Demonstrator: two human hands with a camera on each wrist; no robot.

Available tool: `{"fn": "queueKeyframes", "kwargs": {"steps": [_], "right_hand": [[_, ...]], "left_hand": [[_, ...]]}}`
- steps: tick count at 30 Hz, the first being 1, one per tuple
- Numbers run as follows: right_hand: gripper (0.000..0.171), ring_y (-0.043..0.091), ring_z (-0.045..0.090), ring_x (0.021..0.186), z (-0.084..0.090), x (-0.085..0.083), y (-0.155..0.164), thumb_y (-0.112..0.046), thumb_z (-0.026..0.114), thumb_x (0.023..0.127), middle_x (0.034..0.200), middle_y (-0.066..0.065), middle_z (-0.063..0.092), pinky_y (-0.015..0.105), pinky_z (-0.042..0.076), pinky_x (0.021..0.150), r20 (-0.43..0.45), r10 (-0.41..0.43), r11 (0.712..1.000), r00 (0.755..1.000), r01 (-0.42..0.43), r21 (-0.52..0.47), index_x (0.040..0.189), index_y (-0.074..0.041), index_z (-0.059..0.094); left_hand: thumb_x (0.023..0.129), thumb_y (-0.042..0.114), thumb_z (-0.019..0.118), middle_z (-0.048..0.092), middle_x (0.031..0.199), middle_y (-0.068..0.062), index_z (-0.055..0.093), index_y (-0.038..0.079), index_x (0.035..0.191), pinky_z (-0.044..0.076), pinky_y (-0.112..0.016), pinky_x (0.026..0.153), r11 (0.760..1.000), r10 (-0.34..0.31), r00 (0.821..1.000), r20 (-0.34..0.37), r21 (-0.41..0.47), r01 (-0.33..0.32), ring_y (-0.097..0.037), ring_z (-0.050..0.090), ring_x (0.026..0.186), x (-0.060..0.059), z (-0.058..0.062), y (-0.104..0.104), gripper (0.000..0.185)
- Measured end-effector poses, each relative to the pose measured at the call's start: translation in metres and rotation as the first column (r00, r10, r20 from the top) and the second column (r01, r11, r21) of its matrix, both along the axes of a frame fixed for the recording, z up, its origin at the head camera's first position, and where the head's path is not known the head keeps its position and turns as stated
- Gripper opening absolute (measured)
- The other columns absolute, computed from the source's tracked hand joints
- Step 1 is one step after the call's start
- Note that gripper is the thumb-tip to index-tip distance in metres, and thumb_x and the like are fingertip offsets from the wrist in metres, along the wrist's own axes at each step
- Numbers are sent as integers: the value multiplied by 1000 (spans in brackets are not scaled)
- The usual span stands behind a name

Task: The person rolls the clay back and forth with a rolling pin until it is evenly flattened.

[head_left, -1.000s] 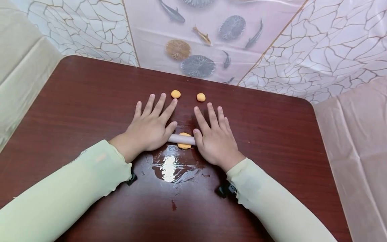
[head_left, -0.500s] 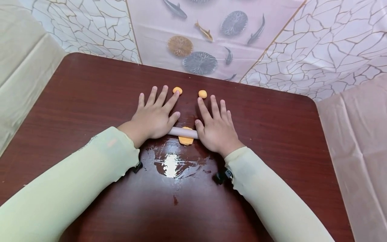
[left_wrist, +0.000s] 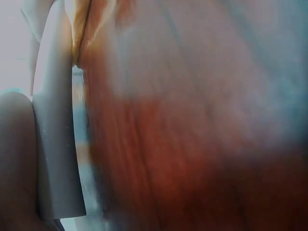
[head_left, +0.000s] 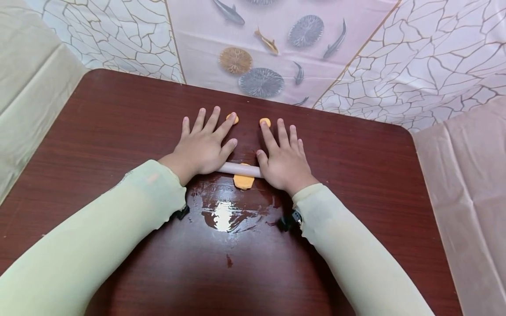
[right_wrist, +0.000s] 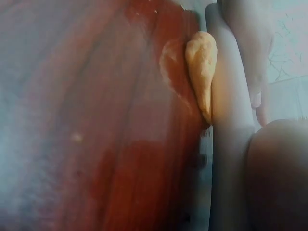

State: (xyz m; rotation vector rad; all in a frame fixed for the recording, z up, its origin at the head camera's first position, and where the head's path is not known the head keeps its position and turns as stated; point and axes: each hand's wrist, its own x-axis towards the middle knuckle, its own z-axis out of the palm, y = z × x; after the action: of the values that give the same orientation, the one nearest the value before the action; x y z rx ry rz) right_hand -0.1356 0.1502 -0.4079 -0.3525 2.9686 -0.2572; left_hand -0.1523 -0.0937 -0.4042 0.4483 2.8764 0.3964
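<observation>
Head view: flat left hand (head_left: 201, 147) and right hand (head_left: 285, 160) press a pale rolling pin (head_left: 239, 169) lying crosswise at frame centre, over flattened orange dough (head_left: 243, 181) midway between both palms.

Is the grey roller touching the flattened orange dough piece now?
Touching. In the right wrist view the roller lies directly against the dough, with no gap between them; the head view also shows it across the piece.
</observation>
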Motion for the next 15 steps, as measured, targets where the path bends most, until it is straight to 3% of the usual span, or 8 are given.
{"fn": "queueKeyframes", "kwargs": {"steps": [8, 15], "right_hand": [[69, 42, -10, 164, 2, -9, -1, -53, 33, 110, 178, 3, -13, 67, 10, 129, -7, -23, 1000, 1000, 23, -7, 165, -46, -8], [68, 41, -12, 164, 1, -15, 0, -55, 29, 110, 177, 2, -16, 67, 9, 129, -4, -32, 999, 999, 32, -2, 163, -48, -13]], "left_hand": [[105, 71, 14, -17, 176, 0, -11, 50, 163, -13, -74, 123, 999, 25, 1000, -6, 22, -24, -40, -16, 163, -9, -4, 0, 66], [105, 71, 11, -16, 177, -2, -9, 49, 164, -12, -74, 123, 1000, 18, 1000, -21, 20, -17, -41, -15, 163, -13, 0, 1, 66]]}}
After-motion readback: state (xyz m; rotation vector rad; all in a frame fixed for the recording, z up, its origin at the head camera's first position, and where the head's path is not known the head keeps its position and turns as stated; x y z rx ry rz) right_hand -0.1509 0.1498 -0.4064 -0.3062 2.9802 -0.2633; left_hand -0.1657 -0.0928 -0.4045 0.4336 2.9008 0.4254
